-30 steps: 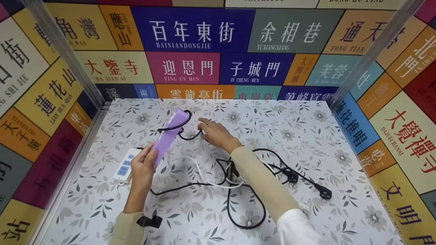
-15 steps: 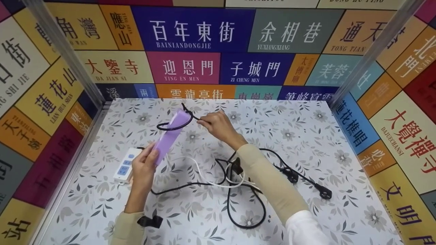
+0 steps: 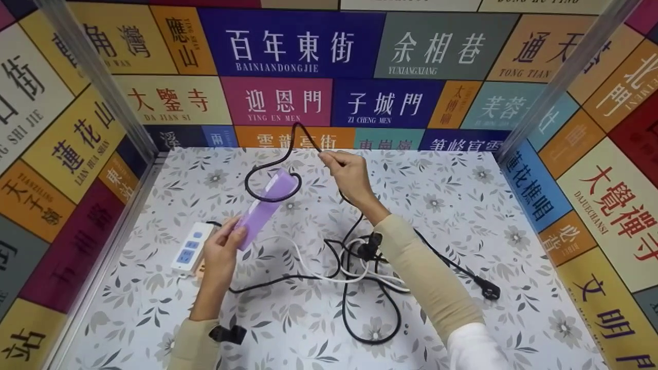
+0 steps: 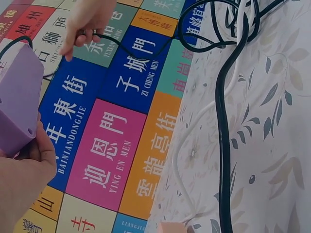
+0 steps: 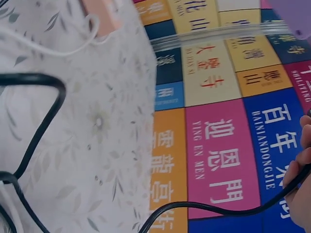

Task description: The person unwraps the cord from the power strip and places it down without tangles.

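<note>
My left hand (image 3: pixel 221 254) grips the lower end of a long purple power strip (image 3: pixel 263 218), tilted up over the table. From its far end a black cord (image 3: pixel 272 199) curls in a loose loop across the strip, then rises to a peak. My right hand (image 3: pixel 352 174) pinches that cord, with more of it hanging below toward the table. In the left wrist view the strip's purple end (image 4: pixel 22 97) shows a small hole, and the left fingers hold its edge. The right wrist view catches the right fingers (image 5: pixel 303 155) curled on the cord at the edge.
A white power strip (image 3: pixel 185 262) with blue sockets lies left, beside a peach-coloured block (image 5: pixel 102 19). Black and white cables (image 3: pixel 329 279) tangle mid-table around a black plug (image 3: pixel 369 249). Another plug (image 3: pixel 490 289) lies to the right. Patterned walls (image 3: pixel 288 46) enclose the flowered table.
The right hand has taken hold of the black cord and lifted it up and to the right. The loop over the purple strip has widened. The left hand has barely moved.
</note>
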`<state>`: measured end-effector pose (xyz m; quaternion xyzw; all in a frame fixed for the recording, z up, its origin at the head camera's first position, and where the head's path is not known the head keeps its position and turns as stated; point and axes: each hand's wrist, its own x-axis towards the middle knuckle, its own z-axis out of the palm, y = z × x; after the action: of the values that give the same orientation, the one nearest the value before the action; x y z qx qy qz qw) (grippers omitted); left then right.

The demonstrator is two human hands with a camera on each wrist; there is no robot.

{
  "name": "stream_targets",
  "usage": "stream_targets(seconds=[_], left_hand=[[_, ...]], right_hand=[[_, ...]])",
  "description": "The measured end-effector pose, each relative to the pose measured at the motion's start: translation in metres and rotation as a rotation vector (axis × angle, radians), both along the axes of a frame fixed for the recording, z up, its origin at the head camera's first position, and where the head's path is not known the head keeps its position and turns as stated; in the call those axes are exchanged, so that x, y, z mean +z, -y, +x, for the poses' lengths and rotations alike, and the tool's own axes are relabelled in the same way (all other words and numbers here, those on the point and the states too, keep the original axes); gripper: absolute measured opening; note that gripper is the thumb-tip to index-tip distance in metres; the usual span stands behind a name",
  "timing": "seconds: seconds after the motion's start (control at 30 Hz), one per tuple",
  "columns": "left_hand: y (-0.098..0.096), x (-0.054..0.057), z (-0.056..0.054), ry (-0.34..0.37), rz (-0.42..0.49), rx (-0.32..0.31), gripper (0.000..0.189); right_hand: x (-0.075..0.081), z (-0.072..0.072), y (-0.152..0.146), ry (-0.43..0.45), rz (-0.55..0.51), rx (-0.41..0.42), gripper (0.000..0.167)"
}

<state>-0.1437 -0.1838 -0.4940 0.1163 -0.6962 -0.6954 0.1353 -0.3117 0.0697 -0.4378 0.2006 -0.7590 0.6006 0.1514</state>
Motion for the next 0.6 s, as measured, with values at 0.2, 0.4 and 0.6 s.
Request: stream_targets(seconds=[0.2, 0.4, 0.6], left_hand=[[0.000, -0.004, -0.002, -0.003, -0.001, 0.022, 0.043], [0.003, -0.015, -0.001, 0.006, -0.066, 0.059, 0.042], [0.010, -0.024, 0.003, 0.021, -0.137, 0.074, 0.047]], right_hand=[[0.022, 0.012, -0.014, 0.096, -0.145, -0.014, 0.021], [0.039, 0.034, -0.036, 0.212, -0.272, 0.101, 0.029], [0.043, 0.052, -0.060, 0.188, -0.257, 0.241, 0.024]])
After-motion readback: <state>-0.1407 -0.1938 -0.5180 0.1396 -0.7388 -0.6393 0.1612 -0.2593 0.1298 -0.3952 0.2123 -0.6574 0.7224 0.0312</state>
